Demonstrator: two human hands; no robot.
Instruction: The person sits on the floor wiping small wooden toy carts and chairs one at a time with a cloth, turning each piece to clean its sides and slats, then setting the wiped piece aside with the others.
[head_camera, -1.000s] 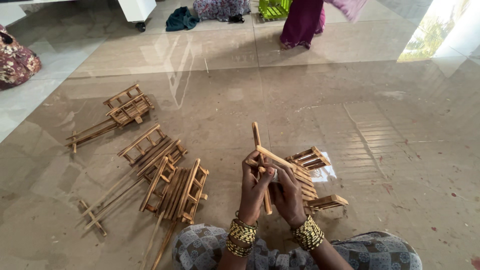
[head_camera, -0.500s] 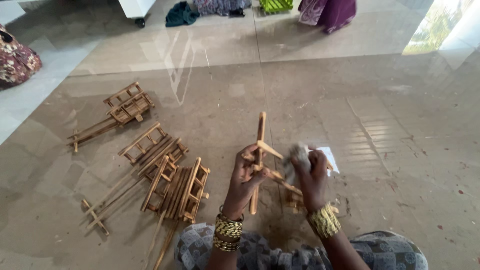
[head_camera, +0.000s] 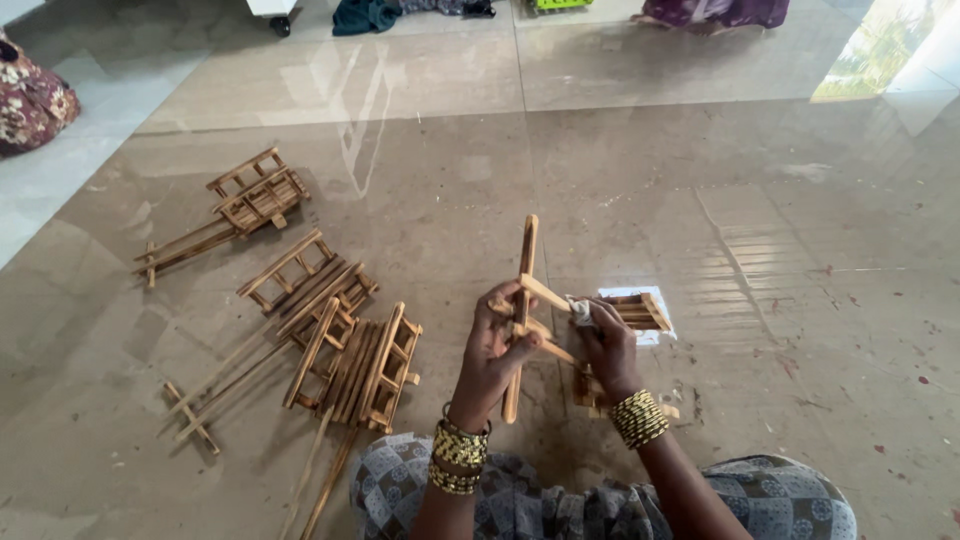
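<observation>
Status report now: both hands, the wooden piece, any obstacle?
Left hand grips crossed wooden sticks. Right hand on the same sticks, pale scrap at fingertips. Finished small carts lie left, apart.

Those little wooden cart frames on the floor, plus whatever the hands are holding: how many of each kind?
Finished wooden carts lying on the floor to the left: 3 (far, middle, near)
Crossed-stick frame held in the left hand and right hand: 1
Small slatted wooden piece on white paper: 1
Total: 5
</observation>
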